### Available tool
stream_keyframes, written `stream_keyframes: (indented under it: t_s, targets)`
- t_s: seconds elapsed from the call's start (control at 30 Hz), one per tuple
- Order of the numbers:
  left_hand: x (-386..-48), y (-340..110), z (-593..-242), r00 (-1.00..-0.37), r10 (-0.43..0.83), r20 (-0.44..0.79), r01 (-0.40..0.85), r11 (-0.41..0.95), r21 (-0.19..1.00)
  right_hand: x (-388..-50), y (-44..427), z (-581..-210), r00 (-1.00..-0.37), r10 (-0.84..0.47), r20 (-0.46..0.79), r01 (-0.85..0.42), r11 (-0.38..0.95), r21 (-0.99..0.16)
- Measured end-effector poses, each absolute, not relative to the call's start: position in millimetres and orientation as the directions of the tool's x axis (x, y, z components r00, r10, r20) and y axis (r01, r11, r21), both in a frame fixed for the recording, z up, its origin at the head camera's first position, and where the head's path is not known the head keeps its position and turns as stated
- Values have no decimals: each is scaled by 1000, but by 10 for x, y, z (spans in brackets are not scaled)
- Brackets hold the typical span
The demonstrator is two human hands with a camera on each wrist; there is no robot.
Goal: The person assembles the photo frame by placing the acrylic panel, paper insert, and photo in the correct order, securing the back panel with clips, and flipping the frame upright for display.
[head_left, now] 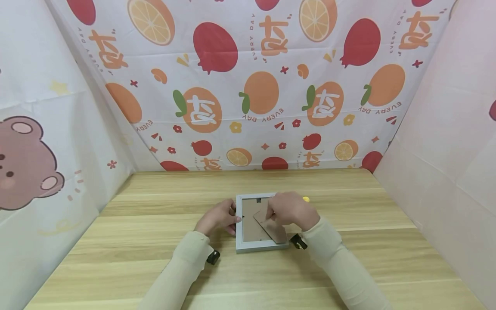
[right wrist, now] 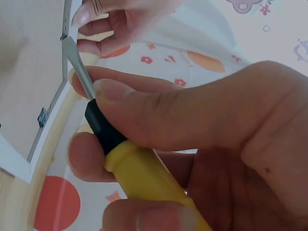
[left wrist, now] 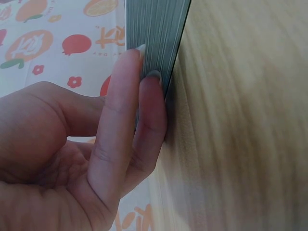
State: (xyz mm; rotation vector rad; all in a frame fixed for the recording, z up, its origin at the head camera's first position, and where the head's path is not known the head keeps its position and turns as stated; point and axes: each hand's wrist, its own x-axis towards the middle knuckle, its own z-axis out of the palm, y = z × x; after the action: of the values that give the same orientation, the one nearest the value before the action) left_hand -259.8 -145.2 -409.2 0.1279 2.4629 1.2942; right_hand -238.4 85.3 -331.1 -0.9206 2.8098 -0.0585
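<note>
A grey-white picture frame (head_left: 255,247) lies back side up on the wooden table, its brown backing board (head_left: 249,230) with a partly raised stand flap (head_left: 276,232) showing. My left hand (head_left: 218,216) holds the frame's left edge, thumb on top; in the left wrist view fingertips (left wrist: 126,72) touch the frame's side (left wrist: 156,36). My right hand (head_left: 292,209) is above the backing and grips a flat-blade screwdriver (right wrist: 144,173) with a yellow handle and black collar. The screwdriver's metal tip is at the frame's inner edge, near a small dark tab.
Another small metal tab (right wrist: 42,117) sits along the frame's inner edge. A dark tab (head_left: 258,200) is at the top of the backing. Printed cloth walls (head_left: 232,142) stand behind the table (head_left: 174,189) and at both sides. Black wrist cameras (head_left: 213,257) hang below the sleeves.
</note>
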Motion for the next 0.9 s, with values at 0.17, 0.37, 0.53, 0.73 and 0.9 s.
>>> stream_keyframes:
  t_s: [0.17,0.37,0.53,0.73,0.9]
  targets:
    - [-2595,-1454,-4098,-935,240,-263,-78,582,810,-2420,874,-3322,-798,-584,-151,-576,812,-97]
    - [-2598,-1450,-4097,-935,240,-262,-76,585,808,-2432,858,-3341,-785,-601,-150,-587,799,-127]
    - [-2598,-1444,-4093,-936,236,-263,-80,586,807,-2453,865,-3347,-781,-608,-143,-591,794,-146]
    - [-2591,-1442,-4091,-938,232,-258,-78,584,808,-2519,917,-3331,-799,-582,-148,-555,810,-189]
    - [-2584,-1443,-4089,-939,227,-259,-79,591,803,-2601,978,-3328,-795,-599,-91,-580,796,-172]
